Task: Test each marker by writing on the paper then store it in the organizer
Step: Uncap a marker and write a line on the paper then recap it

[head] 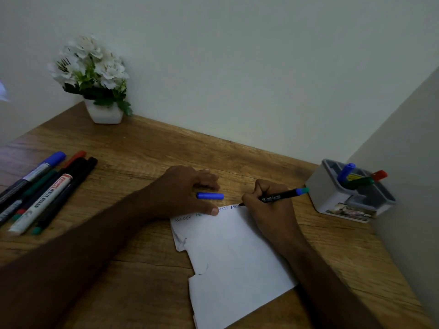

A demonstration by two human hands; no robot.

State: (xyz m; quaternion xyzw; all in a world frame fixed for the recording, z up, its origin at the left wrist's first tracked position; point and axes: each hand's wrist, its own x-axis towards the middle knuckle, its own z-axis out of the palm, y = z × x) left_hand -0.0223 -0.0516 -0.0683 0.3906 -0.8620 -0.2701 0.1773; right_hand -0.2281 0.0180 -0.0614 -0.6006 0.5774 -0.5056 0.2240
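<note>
My right hand grips a black marker with a blue end, its tip touching the top edge of the white paper, where blue letters are written. My left hand rests flat with its thumb pressing the paper's top edge; the blue cap lies on the desk between thumb and fingers, and I cannot tell whether it is gripped. The grey organizer stands at the right and holds blue, green and red markers. Several more markers lie in a bunch at the left.
A white pot of white flowers stands in the back left corner. Walls close the wooden desk at the back and right, just behind the organizer.
</note>
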